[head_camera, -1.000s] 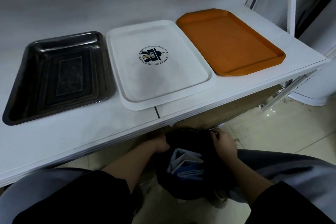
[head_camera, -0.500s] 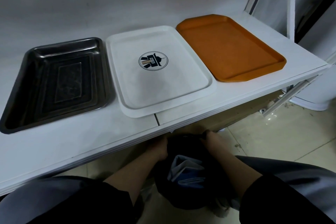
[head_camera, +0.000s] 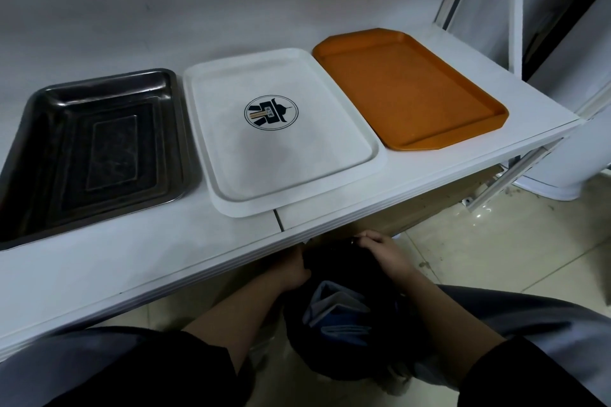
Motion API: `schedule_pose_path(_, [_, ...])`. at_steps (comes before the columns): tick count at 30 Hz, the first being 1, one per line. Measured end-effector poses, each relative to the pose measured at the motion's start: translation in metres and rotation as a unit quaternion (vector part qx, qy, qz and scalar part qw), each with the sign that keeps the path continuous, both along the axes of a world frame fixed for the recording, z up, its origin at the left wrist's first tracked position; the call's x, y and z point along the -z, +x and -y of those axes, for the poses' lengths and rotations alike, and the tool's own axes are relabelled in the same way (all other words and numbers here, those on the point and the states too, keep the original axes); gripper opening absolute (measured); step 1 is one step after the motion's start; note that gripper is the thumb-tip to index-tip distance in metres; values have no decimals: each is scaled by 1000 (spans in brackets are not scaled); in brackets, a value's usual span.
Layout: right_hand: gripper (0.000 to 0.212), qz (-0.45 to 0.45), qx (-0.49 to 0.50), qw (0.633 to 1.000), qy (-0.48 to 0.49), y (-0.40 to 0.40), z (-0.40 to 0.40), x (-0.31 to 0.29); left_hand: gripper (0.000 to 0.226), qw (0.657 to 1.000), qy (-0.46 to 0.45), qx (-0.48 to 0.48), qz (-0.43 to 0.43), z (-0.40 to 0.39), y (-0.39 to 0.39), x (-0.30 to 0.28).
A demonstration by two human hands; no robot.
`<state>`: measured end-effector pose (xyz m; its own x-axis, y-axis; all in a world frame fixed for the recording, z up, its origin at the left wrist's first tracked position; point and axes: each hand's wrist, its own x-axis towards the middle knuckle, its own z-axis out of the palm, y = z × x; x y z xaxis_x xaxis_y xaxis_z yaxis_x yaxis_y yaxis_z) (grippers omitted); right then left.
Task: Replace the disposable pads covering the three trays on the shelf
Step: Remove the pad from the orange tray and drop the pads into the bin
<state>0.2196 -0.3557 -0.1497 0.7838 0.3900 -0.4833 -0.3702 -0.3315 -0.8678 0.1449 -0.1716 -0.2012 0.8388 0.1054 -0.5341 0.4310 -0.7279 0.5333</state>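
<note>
1. You had both hands down below the front edge of the shelf point(head_camera: 165, 261), at the mouth of a dark bin bag point(head_camera: 344, 274) standing on the floor between your knees.
2. Your left hand point(head_camera: 291, 269) gripped the near-left rim of the bag, fingers curled over it; your right hand point(head_camera: 380, 246) pinched the far rim, fingers bent round the edge.
3. Folded blue-and-white pads point(head_camera: 337, 311) lay inside the bag. Whether those were used or fresh ones, I could not tell.
4. On the shelf the three trays sat side by side: the dark metal tray point(head_camera: 89, 149) on the left, the white tray point(head_camera: 281, 132) with a round emblem touching or just beside it, and the orange tray point(head_camera: 406, 89) to the right. All three were bare, with no pad on any of them.
5. Judging from that, the removal part looked finished and the laying of new pads not begun.
6. Against the frames from a second and half a second before, your hands had shifted farther forward along the rim, toward the shelf edge, while the pads lay much as they had.
7. The trays sat lower in the view than before, which suggested your head had tipped up; the trays themselves had not moved on the shelf.
</note>
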Motion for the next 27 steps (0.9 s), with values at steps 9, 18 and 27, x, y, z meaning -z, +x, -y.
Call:
schedule_pose_path(9, [33, 54, -123, 990, -42, 3, 0, 2, 64, 992, -36, 105, 53, 15, 12, -12])
schedule_pose_path(18, [36, 144, -138, 975, -93, -1, 21, 4, 25, 977, 156, 93, 114, 14, 1, -5])
schedule_pose_path(27, [15, 327, -52, 901, -279, -34, 47, 12, 45, 964, 254, 55, 55, 8, -25, -16])
